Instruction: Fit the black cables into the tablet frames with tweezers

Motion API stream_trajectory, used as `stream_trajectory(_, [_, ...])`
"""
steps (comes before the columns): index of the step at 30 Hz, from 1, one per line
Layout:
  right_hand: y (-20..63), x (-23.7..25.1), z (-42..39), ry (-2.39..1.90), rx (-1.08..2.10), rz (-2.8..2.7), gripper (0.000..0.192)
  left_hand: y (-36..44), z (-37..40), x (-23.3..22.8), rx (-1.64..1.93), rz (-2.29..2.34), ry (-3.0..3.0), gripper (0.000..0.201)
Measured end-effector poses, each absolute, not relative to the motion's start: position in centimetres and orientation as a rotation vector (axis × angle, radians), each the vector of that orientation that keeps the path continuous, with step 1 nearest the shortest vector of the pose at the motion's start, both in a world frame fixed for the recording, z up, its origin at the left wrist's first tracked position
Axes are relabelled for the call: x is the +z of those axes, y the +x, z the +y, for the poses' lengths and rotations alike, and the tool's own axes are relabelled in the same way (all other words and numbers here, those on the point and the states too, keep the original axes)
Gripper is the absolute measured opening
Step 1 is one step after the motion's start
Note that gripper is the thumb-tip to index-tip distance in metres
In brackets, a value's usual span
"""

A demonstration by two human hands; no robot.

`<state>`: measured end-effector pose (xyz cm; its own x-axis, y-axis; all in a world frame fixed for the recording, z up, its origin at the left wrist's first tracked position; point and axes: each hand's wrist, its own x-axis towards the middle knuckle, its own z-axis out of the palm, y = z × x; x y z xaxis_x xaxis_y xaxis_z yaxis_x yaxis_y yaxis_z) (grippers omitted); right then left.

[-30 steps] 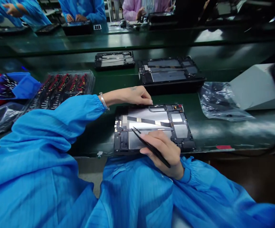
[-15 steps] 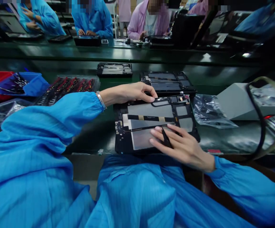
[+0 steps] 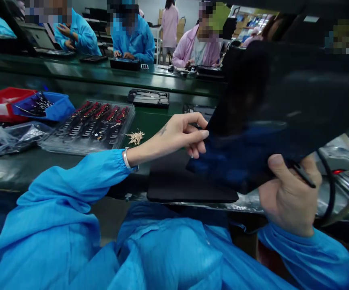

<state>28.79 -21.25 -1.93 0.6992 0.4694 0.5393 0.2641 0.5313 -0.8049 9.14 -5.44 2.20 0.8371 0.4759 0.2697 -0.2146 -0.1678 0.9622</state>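
Tablet (image 3: 261,121): held up, tilted, above and beside the black mat (image 3: 177,185).
Left hand (image 3: 189,135): thumb and forefinger pinch its left edge.
Right hand (image 3: 293,193): closed around its lower edge (tweezers (image 3: 304,175) are also in this hand).

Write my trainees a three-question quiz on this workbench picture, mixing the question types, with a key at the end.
1. Which hand grips the tablet and also holds a slim black tool?
2. True or false: the tablet lies flat on the black mat.
3. Fill in: the blue bin stands beside the ____.

Key
1. The right hand.
2. False; it is tilted up, hiding part of the mat.
3. Red bin.
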Motion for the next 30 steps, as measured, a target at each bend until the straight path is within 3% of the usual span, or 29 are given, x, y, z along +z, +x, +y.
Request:
stream_trajectory(3, [29.0, -1.3, -21.9, -1.118, 0.383, -0.736, 0.021, 9.2, -6.0, 1.8, 0.715, 0.255, 1.685, 0.042])
stream_trajectory(6, [29.1, -1.1, -22.4, -1.184, 0.518, -0.641, 0.029, 9.6, -6.0, 1.2, 0.694, 0.314, 1.599, 0.047])
stream_trajectory(10, [29.3, -1.4, -22.5, -1.205, 0.653, -0.622, 0.026, 10.0, -5.6, 0.4, 0.628, 0.404, 1.461, 0.054])
stream_trajectory(18, [29.5, -1.8, -22.4, -1.259, 0.836, -0.52, 0.023, 10.5, -5.0, -0.4, 0.569, 0.519, 1.386, 0.05])
stream_trajectory(26, [29.5, -2.0, -22.2, -1.288, 0.855, -0.476, 0.025, 10.7, -4.8, -0.7, 0.548, 0.538, 1.385, 0.047])
stream_trajectory(30, [29.6, -0.8, -21.9, -1.281, 0.71, -0.682, 0.016, 10.5, -4.3, -0.4, 0.534, 0.448, 1.444, 0.041])
